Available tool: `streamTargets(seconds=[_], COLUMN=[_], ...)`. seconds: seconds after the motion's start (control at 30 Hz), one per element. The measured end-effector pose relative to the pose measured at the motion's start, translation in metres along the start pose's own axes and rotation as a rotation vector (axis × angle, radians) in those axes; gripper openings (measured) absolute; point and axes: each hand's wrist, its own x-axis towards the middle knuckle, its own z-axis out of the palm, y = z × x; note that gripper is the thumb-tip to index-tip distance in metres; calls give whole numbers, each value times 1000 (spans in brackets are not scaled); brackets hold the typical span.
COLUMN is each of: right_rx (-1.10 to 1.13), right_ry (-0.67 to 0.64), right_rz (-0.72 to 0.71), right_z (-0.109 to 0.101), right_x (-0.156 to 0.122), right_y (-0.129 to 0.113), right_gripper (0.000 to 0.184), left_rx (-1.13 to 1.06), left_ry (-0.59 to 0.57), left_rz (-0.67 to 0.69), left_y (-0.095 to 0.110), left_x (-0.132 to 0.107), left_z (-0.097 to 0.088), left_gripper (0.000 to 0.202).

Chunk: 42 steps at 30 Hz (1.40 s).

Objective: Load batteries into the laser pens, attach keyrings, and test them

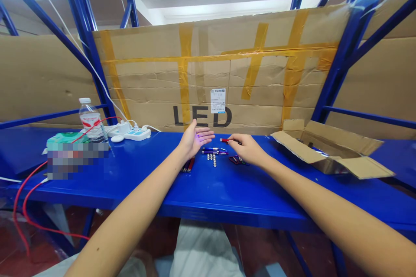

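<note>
Head view: red tube in right fingers, left palm bare

Clock centred on the silvery discs mid-table. Far out at 9 to 10 o'clock: plastic bottle, then white power strip. Dark red tubes lie near 9, partly under the left wrist. Left hand at 10 to 11: palm turned up, fingers extended, holding nothing, violet glow on it; source not certain. Blue tubes just beside the discs at 12 to 1.

Red tube at 1 to 2, metallic end toward the left palm, pinched in the right hand, which sits at 2 to 3. Fingers closed on its rear part; exact finger contact hidden. Tube looks light, stiff, smooth, maybe slippery; best held mid-barrel, front end free. Probably not very fragile. Discs look tiny and slick; likely easiest by the rim. Clip-like bundle at 3. Open cardboard box farther out at 3.

Writing: bottle label red and white, unreadable. Cardboard panel at 12 has big black "LED". White sticker, also 12, print too small. No brand readable on tubes.
</note>
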Motion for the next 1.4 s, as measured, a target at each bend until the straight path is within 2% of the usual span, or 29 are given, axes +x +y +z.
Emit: streamTargets(seconds=[0.6, 1.4], right_rx=[24, -56], right_ry=[-16, -1], right_rz=[15, -13], right_z=[0, 1], right_x=[-1, -1], right_y=[-2, 1], right_gripper=[27, 25], left_rx=[9, 4], left_ry=[2, -11], left_rz=[-4, -19], left_y=[-2, -2], left_x=[1, 1], left_z=[-1, -1], left_gripper=[69, 68])
